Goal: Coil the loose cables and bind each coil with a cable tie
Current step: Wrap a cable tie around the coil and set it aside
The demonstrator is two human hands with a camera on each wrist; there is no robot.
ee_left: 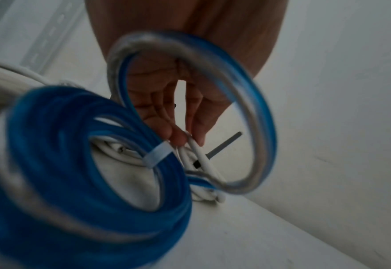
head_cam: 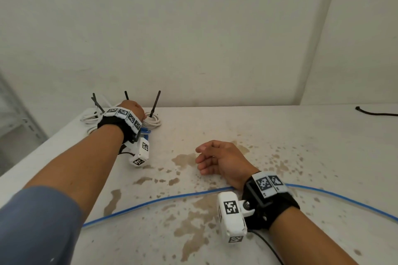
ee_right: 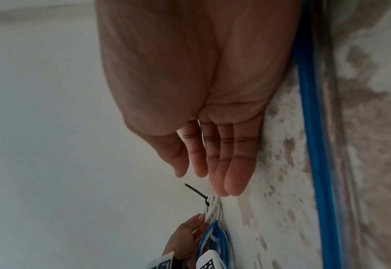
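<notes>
My left hand reaches to the table's far left corner and pinches a white cable coil between thumb and fingertips. That coil carries a black cable tie that stands upright. A blue coil bound with a pale tie lies under the left wrist; it also shows as a blue coil in the head view. My right hand rests on the table's middle with its fingers relaxed and holds nothing. A loose blue cable runs across the table's front, under the right wrist.
More white coils with upright black ties lie at the far left corner by the wall. A black cable end lies at the far right. A metal rack stands left of the stained table.
</notes>
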